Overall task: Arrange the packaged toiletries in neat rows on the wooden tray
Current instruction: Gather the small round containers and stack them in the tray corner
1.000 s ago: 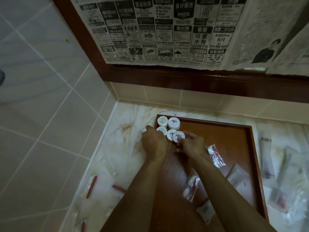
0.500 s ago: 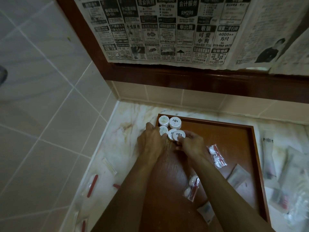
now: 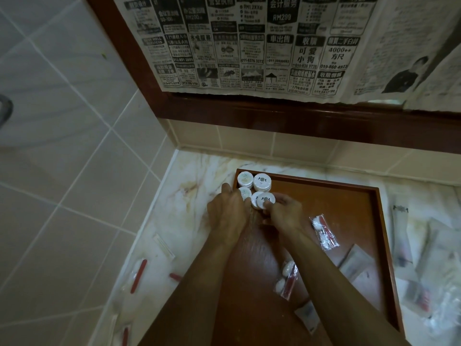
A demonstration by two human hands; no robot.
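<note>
grip: our right hand (image 3: 284,214) pinches a round soap (image 3: 265,199) — left hand (image 3: 228,212) curled against the neighbouring soaps (image 3: 245,193)
change: none since earlier — wooden tray (image 3: 324,208) unmoved

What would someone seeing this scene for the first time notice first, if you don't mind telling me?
Probably the two hands, left hand and right hand, meeting over a cluster of round white soap packs in the far left corner of the wooden tray. Next, the newspaper sheets hanging on the wall above. Clear sachets with red sticks lie loose on the tray and on the marble counter around it.
</note>
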